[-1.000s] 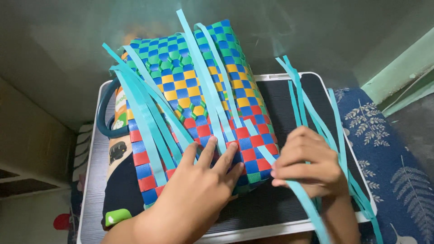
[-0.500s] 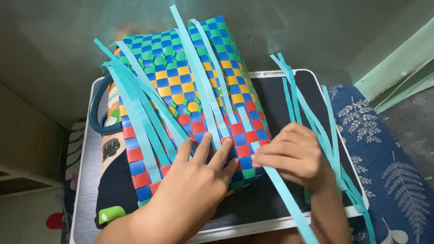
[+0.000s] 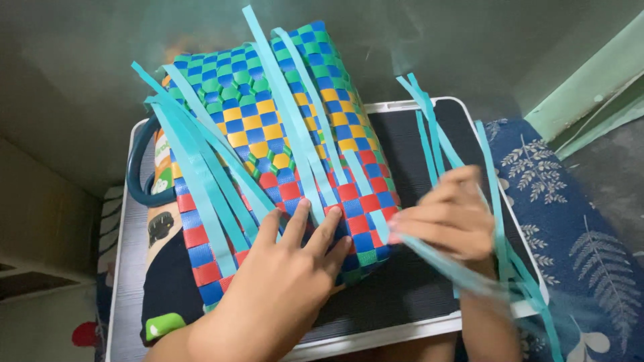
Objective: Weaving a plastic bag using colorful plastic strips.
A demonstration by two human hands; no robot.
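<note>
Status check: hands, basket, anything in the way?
Left hand flat on woven basket. Right hand pinching light blue strip. Loose strips draped across the weave.

We see a woven basket (image 3: 282, 147) lying on its side on a small table, its checkered weave running green and blue at the far end, yellow and blue in the middle, red and blue at the near end. A dark blue handle loops out at its left. Loose light-blue strips (image 3: 201, 174) spring from the weave and fan across the basket's surface, some pointing up and away. A second bunch of strips (image 3: 429, 134) spreads to the right, off the basket, gathered near the lower right and blurred there.
</note>
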